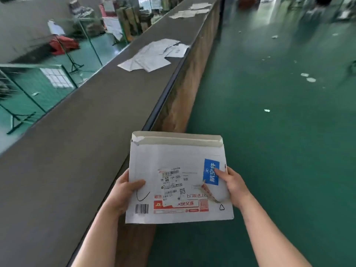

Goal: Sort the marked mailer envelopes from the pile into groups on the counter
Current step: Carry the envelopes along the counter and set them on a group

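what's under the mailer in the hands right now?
The mailer envelope, gripped by left hand and right hand, hangs over the counter edge and green floor. Fingers behind it are hidden.

A white mailer envelope [179, 178] with labels and an open flap is held flat beside the counter [81, 132].

The envelope [179, 178] I hold is matt white card, its flap edge torn rough, with a glossy blue sticker [211, 171] and a paper label [171, 182]. The counter [77, 132] top looks smooth, dull grey; its side is worn, rough brown wood. The green floor [269, 132] has a slight sheen.
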`<state>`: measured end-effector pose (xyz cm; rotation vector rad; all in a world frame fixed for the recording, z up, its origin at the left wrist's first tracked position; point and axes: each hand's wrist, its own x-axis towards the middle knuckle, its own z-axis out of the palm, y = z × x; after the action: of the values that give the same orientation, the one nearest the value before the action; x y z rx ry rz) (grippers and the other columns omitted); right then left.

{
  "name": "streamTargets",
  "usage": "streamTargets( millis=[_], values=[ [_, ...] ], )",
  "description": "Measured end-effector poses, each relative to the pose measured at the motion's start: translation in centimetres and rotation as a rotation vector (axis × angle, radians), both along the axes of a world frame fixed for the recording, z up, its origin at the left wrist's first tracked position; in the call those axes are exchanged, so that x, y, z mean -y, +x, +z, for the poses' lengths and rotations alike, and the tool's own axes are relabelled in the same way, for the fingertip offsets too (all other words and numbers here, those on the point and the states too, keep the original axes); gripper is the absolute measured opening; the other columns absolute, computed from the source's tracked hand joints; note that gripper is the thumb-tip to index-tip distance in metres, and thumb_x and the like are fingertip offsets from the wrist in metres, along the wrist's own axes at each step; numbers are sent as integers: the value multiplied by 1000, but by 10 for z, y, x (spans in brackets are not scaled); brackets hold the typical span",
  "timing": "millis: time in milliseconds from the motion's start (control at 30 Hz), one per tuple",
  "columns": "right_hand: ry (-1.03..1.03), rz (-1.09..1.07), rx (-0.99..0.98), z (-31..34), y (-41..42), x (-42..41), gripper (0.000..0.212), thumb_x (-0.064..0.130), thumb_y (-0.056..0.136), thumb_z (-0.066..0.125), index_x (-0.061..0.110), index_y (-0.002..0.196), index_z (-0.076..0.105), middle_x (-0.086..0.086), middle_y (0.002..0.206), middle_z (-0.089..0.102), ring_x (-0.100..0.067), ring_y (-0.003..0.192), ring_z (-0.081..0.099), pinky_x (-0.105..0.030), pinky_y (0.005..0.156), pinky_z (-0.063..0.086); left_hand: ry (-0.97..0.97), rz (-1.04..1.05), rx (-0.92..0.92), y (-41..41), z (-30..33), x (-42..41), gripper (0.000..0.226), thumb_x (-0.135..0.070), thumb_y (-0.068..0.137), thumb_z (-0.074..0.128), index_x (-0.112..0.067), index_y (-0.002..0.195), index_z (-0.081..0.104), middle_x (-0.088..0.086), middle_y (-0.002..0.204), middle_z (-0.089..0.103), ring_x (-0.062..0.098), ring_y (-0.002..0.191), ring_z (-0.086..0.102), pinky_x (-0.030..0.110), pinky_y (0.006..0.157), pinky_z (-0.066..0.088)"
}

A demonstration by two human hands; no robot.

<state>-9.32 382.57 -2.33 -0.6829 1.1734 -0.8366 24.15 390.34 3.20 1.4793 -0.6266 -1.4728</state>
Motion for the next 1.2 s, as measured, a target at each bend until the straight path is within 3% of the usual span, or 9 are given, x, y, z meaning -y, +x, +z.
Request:
streamTargets(
  millis=[100,233,433,567,633,800,1000,1100,1200],
  values=[
    [-32,-60,-33,-6,-15,41,28,10,94,68,5,121,67,-19,112,76,-39,98,75,-54,88,59,6,36,82,-19,-7,57,47,6,86,71,-9,128,58,23,111,75,50,96,72,71,88,54],
    [-54,-97,-80,-8,-15,118,24,6,95,66,7,119,69,-14,109,78,-35,96,76,-47,80,59,15,65,167,-29,-21,144,34,4,97,59,-20,121,62,13,102,79,40,89,76,62,79,60],
    [-125,52,-285,-13,15,279,26,-1,95,65,10,118,70,-8,111,78,-29,99,76,-50,91,58,25,142,87,6,-45,298,33,3,98,59,-20,122,61,13,103,78,40,89,76,63,81,60],
    [-160,67,-417,0,29,398,24,0,95,67,12,115,71,-1,106,79,-20,94,76,-35,77,59,65,150,25,19,-45,413,35,5,98,58,-20,121,61,14,102,78,40,89,76,62,81,60],
    [-189,27,-465,11,24,440,22,2,96,66,17,112,72,2,103,79,-17,93,76,-34,74,58,71,132,30,11,-38,461,34,4,98,58,-18,123,61,13,103,78,39,89,76,61,82,60],
    [-221,-107,-521,11,-31,549,20,8,98,66,21,111,72,6,101,79,-15,88,76,-36,69,57,74,11,58,-39,-31,607,33,1,98,60,-20,123,59,12,102,79,38,89,77,61,81,61],
    [-205,-259,-530,-20,-113,679,22,11,93,72,27,107,73,8,99,78,-20,91,76,-54,83,61,104,-84,131,-130,-35,765,23,-6,101,59,-17,121,58,13,102,79,38,91,77,63,82,60],
    [-211,-302,-521,-10,-145,752,24,12,93,73,32,106,72,13,100,77,-16,94,74,-48,83,61,101,-54,180,-171,-24,838,23,-8,100,62,-16,121,59,13,103,79,36,87,77,63,82,60],
    [-269,-245,-515,7,-162,830,31,11,94,70,31,118,67,16,105,74,-10,99,70,-32,75,55,80,6,253,-192,-8,904,18,-16,100,64,-21,116,60,7,96,80,31,81,78,58,77,63]
  ],
)
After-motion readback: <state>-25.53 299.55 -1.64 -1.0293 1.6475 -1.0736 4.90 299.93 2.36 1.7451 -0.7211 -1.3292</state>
